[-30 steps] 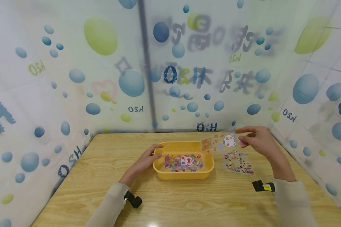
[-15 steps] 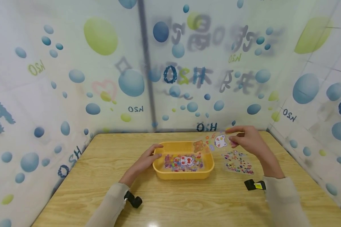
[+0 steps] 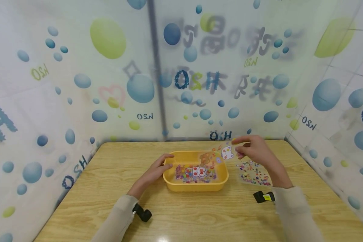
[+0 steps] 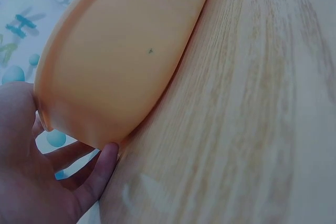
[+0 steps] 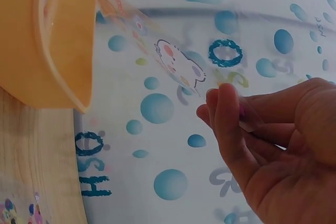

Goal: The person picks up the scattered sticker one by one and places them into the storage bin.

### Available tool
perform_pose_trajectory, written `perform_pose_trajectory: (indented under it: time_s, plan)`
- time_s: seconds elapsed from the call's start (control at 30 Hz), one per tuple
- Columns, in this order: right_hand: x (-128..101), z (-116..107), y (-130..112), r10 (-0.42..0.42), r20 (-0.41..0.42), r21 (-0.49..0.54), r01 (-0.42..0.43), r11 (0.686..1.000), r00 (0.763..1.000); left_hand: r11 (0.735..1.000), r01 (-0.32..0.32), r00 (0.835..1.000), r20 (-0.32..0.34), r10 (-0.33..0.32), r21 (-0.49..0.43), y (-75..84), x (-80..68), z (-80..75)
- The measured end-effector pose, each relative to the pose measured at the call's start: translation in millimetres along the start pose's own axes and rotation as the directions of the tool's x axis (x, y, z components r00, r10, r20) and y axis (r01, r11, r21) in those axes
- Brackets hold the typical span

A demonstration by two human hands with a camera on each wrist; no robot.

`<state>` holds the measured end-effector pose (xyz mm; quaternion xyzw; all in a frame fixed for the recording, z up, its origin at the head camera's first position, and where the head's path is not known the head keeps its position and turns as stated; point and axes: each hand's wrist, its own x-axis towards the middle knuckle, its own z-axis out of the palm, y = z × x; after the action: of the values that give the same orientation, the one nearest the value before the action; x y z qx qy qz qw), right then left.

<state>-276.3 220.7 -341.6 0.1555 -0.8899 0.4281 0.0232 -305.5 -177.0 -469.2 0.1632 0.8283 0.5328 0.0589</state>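
Observation:
In the head view, a yellow plastic basin [image 3: 196, 187] stands on the table, holding a colourful sticker sheet with a white rabbit-like face [image 3: 199, 171]. My left hand [image 3: 153, 168] grips its left end; the left wrist view has the thumb at the rim and fingers against the outer wall [image 4: 115, 61]. Between thumb and fingers, my right hand [image 3: 256, 150] pinches a clear sticker sheet [image 3: 227, 153] printed with a white bear face and a brown bear. That sheet slants over the basin's far right corner; in the right wrist view it stretches from the fingertips toward the rim [image 5: 176, 61].
Right of the basin, another clear sheet dotted with small colourful stickers [image 3: 254, 174] lies on the wooden table [image 3: 109, 188]. A curtain with blue and green dots [image 3: 139, 101] hangs behind the table and along both sides.
My right hand has moved left with the clear sticker sheet, bringing its brown bear end over the basin. The left hand and the basin have stayed in place.

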Motion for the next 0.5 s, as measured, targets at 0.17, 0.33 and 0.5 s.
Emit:
perform_pose_trajectory:
  time_s: [0.17,0.33,0.5]
  plan:
    - [5,8,-1,0.005,0.023,0.015,-0.006,1.000,1.000,1.000,0.001,1.000,-0.003,-0.001,-0.002,-0.8,0.8,0.6]
    - [10,16,-5,0.015,0.044,0.017,-0.015,1.000,0.999,1.000,0.002,1.000,-0.002,-0.002,-0.007,-2.4,1.3,0.6]
    - [15,24,-10,0.023,0.079,0.010,-0.024,1.000,0.997,1.000,0.006,1.000,-0.001,-0.006,-0.008,-3.5,1.1,0.4]
